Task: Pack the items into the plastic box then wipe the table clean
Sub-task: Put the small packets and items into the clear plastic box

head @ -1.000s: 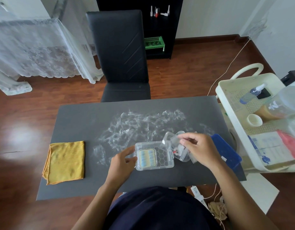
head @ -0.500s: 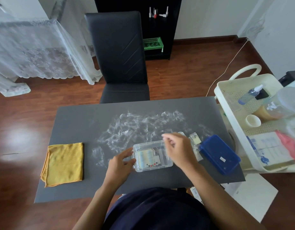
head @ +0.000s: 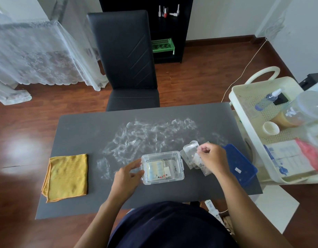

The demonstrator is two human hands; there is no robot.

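Packets (head: 194,156) come up off the counter (head: 79,126), pinched in the right hand (head: 212,159), which half a second ago hovered empty over the box (head: 162,167); more packing remains. The left hand (head: 126,173) curls around the box's left wall at the near middle. White smears cover the counter's far half; cloth (head: 66,177) at left, blue lid (head: 241,162) at right. A black chair (head: 126,56) faces across the wood floor.
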